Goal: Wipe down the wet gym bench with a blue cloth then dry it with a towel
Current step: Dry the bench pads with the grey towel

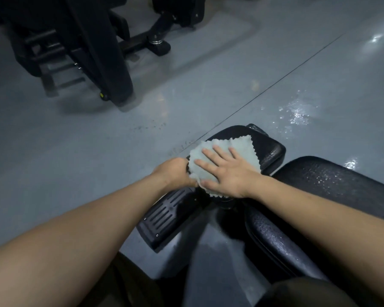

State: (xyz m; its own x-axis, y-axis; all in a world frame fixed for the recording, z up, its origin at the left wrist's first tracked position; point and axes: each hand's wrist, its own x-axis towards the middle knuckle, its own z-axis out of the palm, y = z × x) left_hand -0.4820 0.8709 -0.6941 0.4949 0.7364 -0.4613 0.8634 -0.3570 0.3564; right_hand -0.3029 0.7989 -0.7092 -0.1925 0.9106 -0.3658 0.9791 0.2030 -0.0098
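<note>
On the wet black bench (grey floor puddled beyond), right hand flat-presses cloth, left hand's grip bunching its edge.

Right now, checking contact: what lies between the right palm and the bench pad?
Only the blue cloth, pressed flat under the right hand on the bench pad, per the head view.

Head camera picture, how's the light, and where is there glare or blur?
Head view: dim overall; glare shines off water on the floor and droplets on the bench pad; wide-angle bending curves the floor seam; the black gym machine at upper left looks soft and smeared; the hands, left hand and right hand, and the cloth are fairly sharp.
</note>
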